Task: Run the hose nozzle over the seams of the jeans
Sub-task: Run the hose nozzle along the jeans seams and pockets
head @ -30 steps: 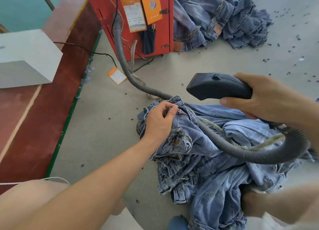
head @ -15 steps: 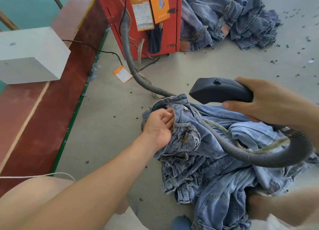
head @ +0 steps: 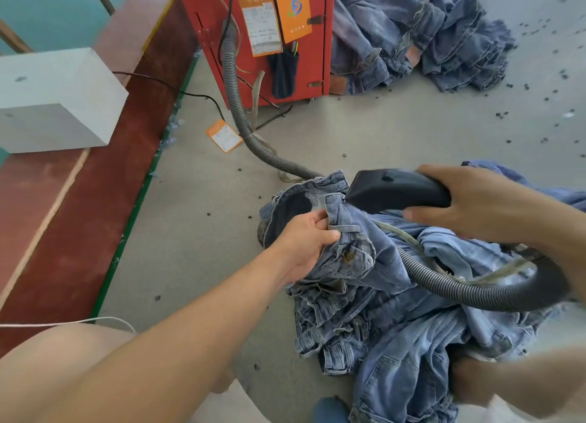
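A heap of light blue jeans [head: 390, 321] lies on the grey floor in front of me. My left hand [head: 306, 243] grips the waistband of the top pair and holds its waist opening spread, dark inside showing. My right hand [head: 475, 207] is closed around the black hose nozzle [head: 393, 189], whose tip touches the waistband edge just right of my left fingers. The grey ribbed hose [head: 453, 291] loops from the nozzle's rear across the jeans, then runs up to the red machine [head: 263, 39].
A second pile of jeans [head: 421, 32] lies at the back right beside the red machine. A white block [head: 57, 99] sits on the red-brown platform [head: 88, 200] at left. An orange tag [head: 223, 135] and dark bits litter the floor. My bare knee [head: 63, 359] is at bottom left.
My left hand pulled the waistband open and back toward me. The nozzle in my right hand came down and left until its tip met the waistband edge.
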A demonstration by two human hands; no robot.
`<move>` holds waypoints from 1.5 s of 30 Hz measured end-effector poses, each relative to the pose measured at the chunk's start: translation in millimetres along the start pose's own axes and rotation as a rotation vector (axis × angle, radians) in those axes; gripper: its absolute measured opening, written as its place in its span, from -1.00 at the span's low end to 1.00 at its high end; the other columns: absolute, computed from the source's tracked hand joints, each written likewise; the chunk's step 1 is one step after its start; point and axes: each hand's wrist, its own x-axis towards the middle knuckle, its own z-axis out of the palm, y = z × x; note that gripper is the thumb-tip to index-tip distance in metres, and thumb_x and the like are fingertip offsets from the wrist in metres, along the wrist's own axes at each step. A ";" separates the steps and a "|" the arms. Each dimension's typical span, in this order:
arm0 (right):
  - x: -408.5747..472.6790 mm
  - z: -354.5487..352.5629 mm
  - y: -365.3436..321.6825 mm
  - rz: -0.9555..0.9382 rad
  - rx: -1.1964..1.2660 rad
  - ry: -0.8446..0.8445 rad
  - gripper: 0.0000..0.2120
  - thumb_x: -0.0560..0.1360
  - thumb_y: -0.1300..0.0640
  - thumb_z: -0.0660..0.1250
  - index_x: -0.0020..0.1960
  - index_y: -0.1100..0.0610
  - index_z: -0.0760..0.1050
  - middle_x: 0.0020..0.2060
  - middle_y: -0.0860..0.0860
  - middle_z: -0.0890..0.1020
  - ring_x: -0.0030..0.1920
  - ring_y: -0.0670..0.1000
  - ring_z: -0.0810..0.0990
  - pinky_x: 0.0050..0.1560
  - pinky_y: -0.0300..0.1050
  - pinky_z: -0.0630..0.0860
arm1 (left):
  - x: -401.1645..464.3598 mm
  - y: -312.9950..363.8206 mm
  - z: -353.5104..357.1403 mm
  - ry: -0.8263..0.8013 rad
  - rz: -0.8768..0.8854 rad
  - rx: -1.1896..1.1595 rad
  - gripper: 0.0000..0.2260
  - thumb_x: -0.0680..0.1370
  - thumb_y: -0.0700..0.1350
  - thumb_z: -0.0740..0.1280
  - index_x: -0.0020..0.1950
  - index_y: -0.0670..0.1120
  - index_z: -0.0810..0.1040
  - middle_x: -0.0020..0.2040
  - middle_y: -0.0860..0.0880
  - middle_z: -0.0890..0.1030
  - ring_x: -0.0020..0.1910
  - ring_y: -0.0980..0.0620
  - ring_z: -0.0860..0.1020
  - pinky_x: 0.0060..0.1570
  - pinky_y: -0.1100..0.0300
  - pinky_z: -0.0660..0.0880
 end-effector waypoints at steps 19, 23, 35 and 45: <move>-1.5 3.4 5.8 0.212 0.171 0.247 -0.78 0.50 -0.19 0.41 -0.07 -0.10 0.45 -0.49 0.01 0.61 -0.57 0.01 0.55 -0.47 -0.01 0.51 | 18.5 -5.6 29.6 -0.047 -0.173 -0.070 -0.89 0.56 -0.23 0.47 0.06 -0.18 0.62 -0.17 -0.14 0.64 -0.21 -0.05 0.62 0.09 -0.05 0.58; -9.0 -2.6 11.7 0.170 0.046 0.198 -0.73 0.43 -0.30 0.37 -0.04 -0.15 0.45 -0.43 0.03 0.58 -0.44 0.08 0.58 -0.35 0.06 0.56 | 33.4 -5.4 27.9 0.395 0.018 0.072 -0.92 0.51 -0.22 0.51 -0.11 -0.12 0.63 -0.17 -0.17 0.69 -0.20 -0.07 0.64 -0.10 -0.03 0.67; -14.7 11.3 4.7 0.129 -0.060 0.093 -0.80 0.45 -0.27 0.36 -0.06 -0.22 0.42 -0.31 -0.15 0.57 -0.25 -0.29 0.54 -0.31 -0.15 0.39 | 41.1 -9.4 31.2 0.406 0.258 0.309 -0.84 0.50 -0.15 0.51 -0.10 -0.19 0.57 -0.26 -0.03 0.60 -0.29 0.07 0.50 -0.18 0.02 0.58; 7.2 8.6 9.9 0.311 0.149 0.218 -0.84 0.57 -0.05 0.41 -0.05 -0.02 0.48 -0.57 -0.01 0.52 -0.64 -0.04 0.48 -0.62 -0.19 0.37 | 33.5 -17.8 37.4 0.190 0.322 0.328 -0.90 0.50 -0.15 0.50 0.00 -0.01 0.69 -0.11 -0.02 0.74 -0.18 0.11 0.64 -0.04 0.04 0.65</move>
